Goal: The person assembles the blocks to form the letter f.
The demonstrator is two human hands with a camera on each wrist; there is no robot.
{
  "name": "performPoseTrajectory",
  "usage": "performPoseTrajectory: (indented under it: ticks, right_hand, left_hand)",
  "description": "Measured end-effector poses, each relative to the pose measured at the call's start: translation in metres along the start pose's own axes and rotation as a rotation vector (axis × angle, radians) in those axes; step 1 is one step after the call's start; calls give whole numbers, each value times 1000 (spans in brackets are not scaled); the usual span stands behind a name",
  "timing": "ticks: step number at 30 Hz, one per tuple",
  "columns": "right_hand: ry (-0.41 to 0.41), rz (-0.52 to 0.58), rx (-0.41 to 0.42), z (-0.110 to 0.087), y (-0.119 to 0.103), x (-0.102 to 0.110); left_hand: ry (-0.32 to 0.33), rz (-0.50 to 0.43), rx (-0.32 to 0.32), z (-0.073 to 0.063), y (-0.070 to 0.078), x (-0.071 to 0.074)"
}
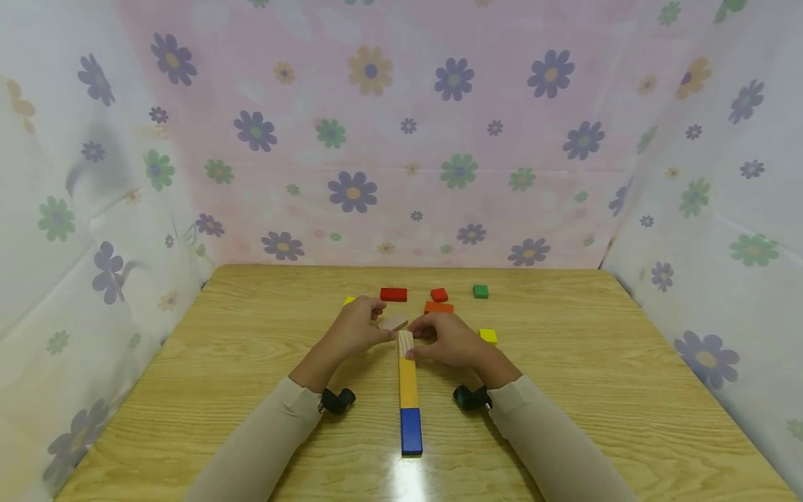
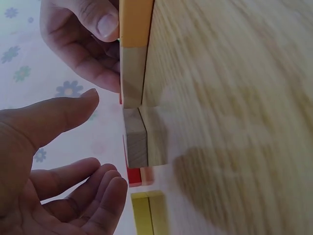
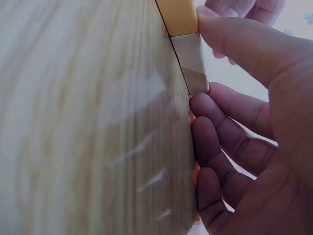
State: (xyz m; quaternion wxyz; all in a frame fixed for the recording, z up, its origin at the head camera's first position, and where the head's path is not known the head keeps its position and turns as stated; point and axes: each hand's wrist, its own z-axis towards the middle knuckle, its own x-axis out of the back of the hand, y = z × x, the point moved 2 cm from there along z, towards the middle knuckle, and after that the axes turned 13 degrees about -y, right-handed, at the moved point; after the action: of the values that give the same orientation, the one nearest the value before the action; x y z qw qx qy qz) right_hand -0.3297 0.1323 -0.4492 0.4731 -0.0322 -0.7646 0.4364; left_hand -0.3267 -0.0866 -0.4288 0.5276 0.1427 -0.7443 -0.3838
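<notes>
Head view: your right hand (image 1: 445, 339) pinches the pale wooden oblong (image 1: 404, 343) beyond the orange wooden oblong (image 1: 408, 385), seemingly for alignment; left hand (image 1: 357, 326) relaxed.

From above and behind the fingers (image 1: 428, 321), my head view faces forward and down; my wrist views look forward close beside them, sharing the orange block (image 2: 134, 24).

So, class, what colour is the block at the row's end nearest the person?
The nearest block is blue, seen best in the head view.
</notes>
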Motion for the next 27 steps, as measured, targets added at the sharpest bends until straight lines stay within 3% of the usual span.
performPoseTrajectory:
  ticks: [6, 27]
  right_hand:
    - [0, 7, 1, 0, 0, 0]
    - [9, -4, 4, 0, 1, 0]
  left_hand:
    - [-22, -20, 18, 2, -4, -1]
    - [-30, 58, 68, 8, -7, 0]
